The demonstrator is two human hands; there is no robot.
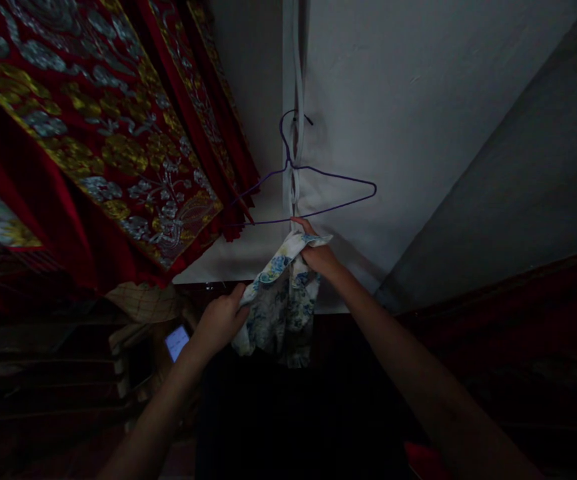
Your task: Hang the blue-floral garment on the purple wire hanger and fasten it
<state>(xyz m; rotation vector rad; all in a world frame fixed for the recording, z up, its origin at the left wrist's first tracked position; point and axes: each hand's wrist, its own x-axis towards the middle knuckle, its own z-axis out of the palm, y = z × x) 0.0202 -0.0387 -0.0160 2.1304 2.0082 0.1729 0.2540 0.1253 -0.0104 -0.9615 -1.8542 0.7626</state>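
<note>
A white cloth garment with a blue and yellow flower print (281, 307) hangs between my two hands; its exact kind is unclear in the dim light. My left hand (222, 317) is closed on the garment's left edge. Higher up, my right hand (317, 250) grips the top edge, with its index finger stretched up to the bottom bar of a purple wire hanger (341, 175). Whether that finger touches the bar I cannot tell. By its hook the hanger hangs at a white cord (298, 80) against the wall, and the garment is below it.
Red drapes with gold and silver sequin embroidery (118, 133) hang at the left, close to the hanger's left end. A lit phone (176, 342) lies on wooden furniture (123, 340) at lower left. Behind is a pale wall (393, 87), with a dark red fabric-like band (518, 307) at right.
</note>
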